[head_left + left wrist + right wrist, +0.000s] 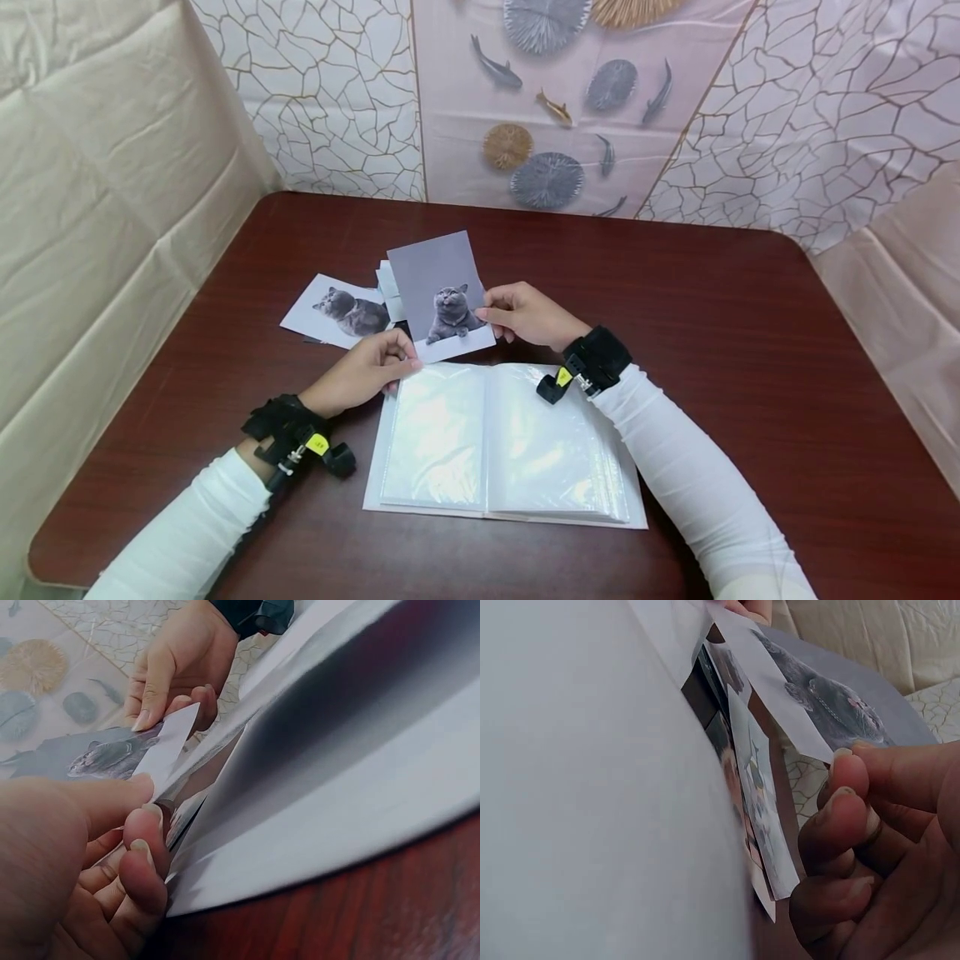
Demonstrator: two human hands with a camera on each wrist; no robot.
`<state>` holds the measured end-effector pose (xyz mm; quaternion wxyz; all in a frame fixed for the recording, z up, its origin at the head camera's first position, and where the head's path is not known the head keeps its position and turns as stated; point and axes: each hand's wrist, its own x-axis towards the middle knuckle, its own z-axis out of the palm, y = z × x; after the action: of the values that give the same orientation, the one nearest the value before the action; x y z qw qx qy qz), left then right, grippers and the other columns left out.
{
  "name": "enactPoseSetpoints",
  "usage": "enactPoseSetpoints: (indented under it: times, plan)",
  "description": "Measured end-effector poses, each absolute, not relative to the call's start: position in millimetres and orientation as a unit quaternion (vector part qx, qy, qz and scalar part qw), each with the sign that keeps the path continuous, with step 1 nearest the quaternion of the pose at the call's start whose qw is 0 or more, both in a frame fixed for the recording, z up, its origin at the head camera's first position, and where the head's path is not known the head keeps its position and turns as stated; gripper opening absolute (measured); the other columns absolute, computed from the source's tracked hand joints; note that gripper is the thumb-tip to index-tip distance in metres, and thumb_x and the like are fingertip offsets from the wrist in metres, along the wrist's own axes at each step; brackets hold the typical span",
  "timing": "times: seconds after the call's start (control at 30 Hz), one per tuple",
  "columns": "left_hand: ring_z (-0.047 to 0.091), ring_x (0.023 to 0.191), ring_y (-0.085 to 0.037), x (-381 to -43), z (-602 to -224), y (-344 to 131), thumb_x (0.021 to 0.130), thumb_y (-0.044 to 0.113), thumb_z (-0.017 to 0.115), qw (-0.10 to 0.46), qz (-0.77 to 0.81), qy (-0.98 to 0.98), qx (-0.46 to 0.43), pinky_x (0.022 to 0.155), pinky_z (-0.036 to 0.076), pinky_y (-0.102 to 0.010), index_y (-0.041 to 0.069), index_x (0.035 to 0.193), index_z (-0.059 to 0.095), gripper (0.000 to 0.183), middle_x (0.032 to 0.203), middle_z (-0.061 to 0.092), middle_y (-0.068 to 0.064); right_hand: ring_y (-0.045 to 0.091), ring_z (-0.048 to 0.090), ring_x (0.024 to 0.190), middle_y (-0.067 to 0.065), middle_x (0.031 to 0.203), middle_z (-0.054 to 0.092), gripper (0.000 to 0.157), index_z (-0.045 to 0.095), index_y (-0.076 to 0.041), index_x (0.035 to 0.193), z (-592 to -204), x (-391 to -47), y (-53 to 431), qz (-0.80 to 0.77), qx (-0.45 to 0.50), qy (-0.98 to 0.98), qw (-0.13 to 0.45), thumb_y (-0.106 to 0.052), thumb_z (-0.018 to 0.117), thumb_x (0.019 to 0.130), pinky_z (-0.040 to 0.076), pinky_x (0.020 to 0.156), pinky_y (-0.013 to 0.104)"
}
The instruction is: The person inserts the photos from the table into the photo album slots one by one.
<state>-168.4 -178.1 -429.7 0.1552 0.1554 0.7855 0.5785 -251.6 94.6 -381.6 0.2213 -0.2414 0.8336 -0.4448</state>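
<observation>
A photo album [487, 508] lies spread on the table, with clear plastic sleeves [442, 442] on both pages. Just above its top left edge is a photo [431, 271] of a grey cat, tilted. My right hand [536, 317] pinches this photo by its right edge between thumb and fingers. At the album's top left corner, my left hand [367, 371] pinches the sleeve's edge, thumb on top and fingers curled beneath. In the left wrist view the photo's lower edge [169, 750] comes close to that thumb; whether they touch I cannot tell.
Behind my left hand lies another cat photo [348, 312] on white, beside more loose prints [388, 287] partly covered by the held photo. Several prints [761, 795] overlap in the right wrist view. The dark red wooden table [720, 333] meets patterned cloth [337, 100] at the back.
</observation>
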Motion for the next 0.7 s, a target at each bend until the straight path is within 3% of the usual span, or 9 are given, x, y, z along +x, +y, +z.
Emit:
enactPoseSetpoints:
  times: [0.3,0.7]
  plan:
    - [0.049,0.058,-0.014,-167.0,-426.5,-176.0,0.092,0.021,0.064,0.152,0.602,0.773,0.132,0.052,0.043,-0.025,0.004,0.110,0.043,0.033,0.082,0.056,-0.012,0.032,0.050,0.060,0.011,0.068,0.053,0.023,0.055,-0.004,0.082,-382.8,-250.0,93.9,-0.459,-0.261,0.814,0.242,-0.021,0.055,0.097,0.045,0.060,0.034]
    - [0.048,0.057,-0.018,-166.6,-429.2,-177.2,0.092,0.028,0.064,0.145,0.594,0.777,0.147,0.053,0.042,-0.027,0.005,0.102,0.046,0.031,0.072,0.046,-0.009,0.028,0.055,0.059,0.012,0.068,0.057,0.023,0.056,-0.002,0.080,-387.4,-247.8,88.9,-0.457,-0.285,0.799,0.267,-0.019,0.057,0.096,0.048,0.059,0.032]
